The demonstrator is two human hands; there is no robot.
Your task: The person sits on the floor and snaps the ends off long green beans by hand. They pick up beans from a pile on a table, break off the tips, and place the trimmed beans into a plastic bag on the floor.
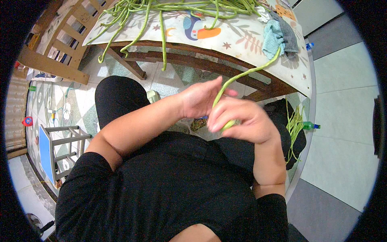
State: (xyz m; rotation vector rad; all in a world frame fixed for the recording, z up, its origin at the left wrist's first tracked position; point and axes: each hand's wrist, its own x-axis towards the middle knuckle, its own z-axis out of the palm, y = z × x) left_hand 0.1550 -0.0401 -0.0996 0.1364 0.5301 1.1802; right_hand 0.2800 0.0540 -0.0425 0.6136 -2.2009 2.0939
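Observation:
A long green bean [250,71] runs from my hands up to the right, its far end lying over the table edge by a light blue cloth [272,38]. My right hand [246,119] is closed around the bean's near part, and a bit of green shows between thumb and fingers. Beside it my left hand [199,99] is half-curled, thumb and fingers apart, with the bean passing in front of its fingertips. Some of its fingers are hidden behind the right hand. On the table's patterned cover [242,30] lies a heap of long beans [177,7], several hanging over the front edge.
A bunch of long beans [295,125] rests on something black at my right, near a green bottle [309,126]. A wooden slatted chair [66,44] stands by the table's left end. Lower left is a small blue-topped stool [47,155]. A dark grey cloth [288,34] hangs at the table's right.

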